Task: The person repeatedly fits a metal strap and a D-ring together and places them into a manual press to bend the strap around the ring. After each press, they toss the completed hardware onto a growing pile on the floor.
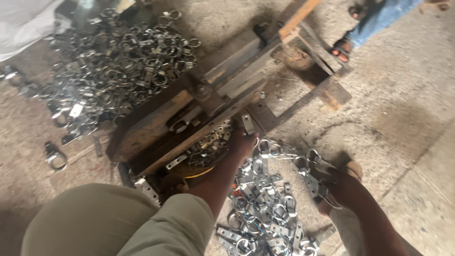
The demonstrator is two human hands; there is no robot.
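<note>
Left hand pinching metal clip, long axis upright, right hand gripping clip bundle

A large heap of finished metal rings lies on the concrete floor at about ten o'clock, with a single stray ring apart at nine o'clock. At one o'clock another person's sandalled foot and jeans leg stand beside a wooden frame, and white sheeting fills the eleven o'clock corner.
</note>
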